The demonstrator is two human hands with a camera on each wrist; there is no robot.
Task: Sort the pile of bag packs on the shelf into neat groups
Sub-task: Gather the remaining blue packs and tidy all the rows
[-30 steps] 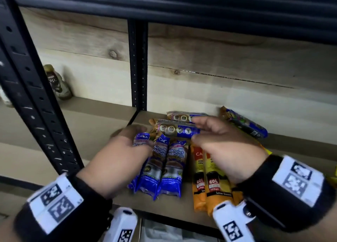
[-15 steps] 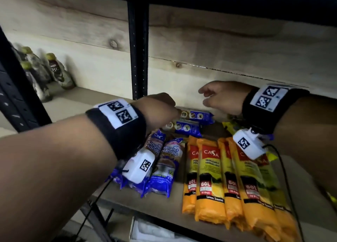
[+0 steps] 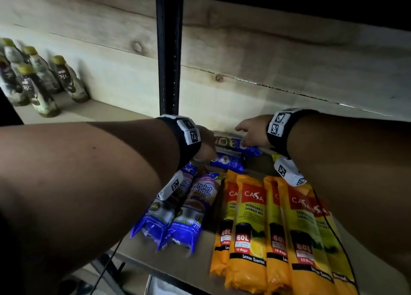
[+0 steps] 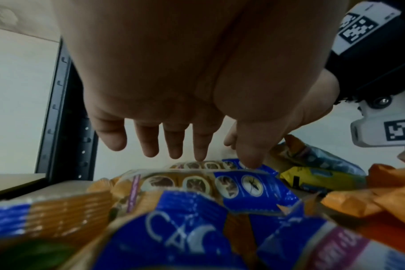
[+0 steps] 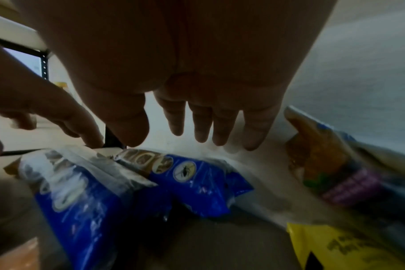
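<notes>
Two blue packs with round icons lie crosswise at the back of the shelf, a far one [image 3: 233, 143] and a near one [image 3: 226, 161]. My left hand [image 3: 206, 145] reaches to their left end; in the left wrist view its fingers [image 4: 201, 146] are straight, with index tip and thumb touching the far pack [image 4: 220, 164]. My right hand [image 3: 250, 134] hangs over the far pack's right end, its fingers [image 5: 201, 124] spread and holding nothing. Blue Singlet Handle packs [image 3: 189, 210] and orange CASA packs [image 3: 251, 228] lie in rows nearer me.
A black upright post [image 3: 169, 61] stands just left of the hands. Several bottles [image 3: 44, 83] stand in the left bay. Another pack [image 5: 324, 155] leans on the wooden back wall at the right. The upper shelf hangs low overhead.
Both hands have reached deeper into the shelf and come down onto the crosswise blue packs. The right hand has dropped from mid-air to the far pack.
</notes>
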